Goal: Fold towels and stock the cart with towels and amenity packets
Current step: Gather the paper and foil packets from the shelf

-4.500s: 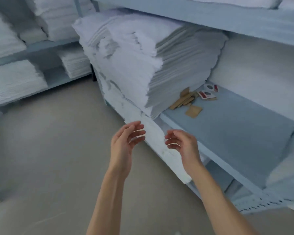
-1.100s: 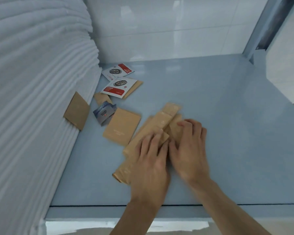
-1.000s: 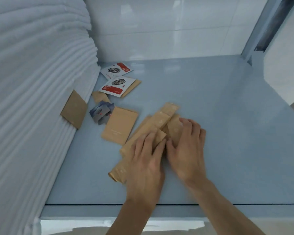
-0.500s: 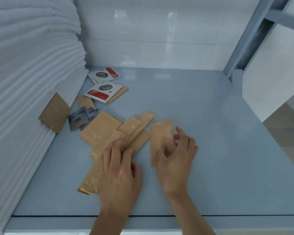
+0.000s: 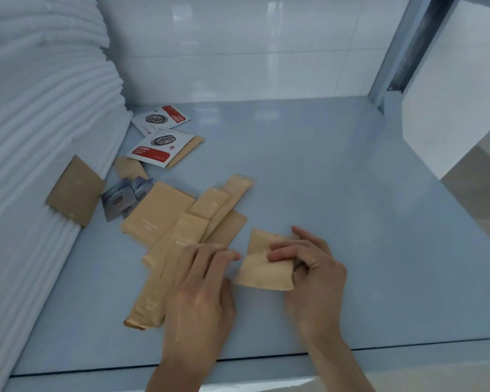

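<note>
- While lifted slightly off the pale blue shelf (image 5: 337, 171), one tan packet (image 5: 262, 271) was pinched by the right hand (image 5: 313, 274), thumb on top and fingers curled beneath; it sat at about 5 o'clock from the shelf's middle.
- Left hand (image 5: 201, 290): fingers loosely extended, resting on the pile of long tan packets (image 5: 178, 241) just at 9 o'clock of the held packet; fingertip close to that packet's edge, contact uncertain.
- Two red-and-white sachets (image 5: 160, 137): at 11 o'clock, near the back wall.
- Dark printed sachets (image 5: 122, 198): at 10 o'clock.
- Square brown packet (image 5: 75, 190): leaning against the stacked white towels (image 5: 40, 123), at 9 o'clock.
</note>
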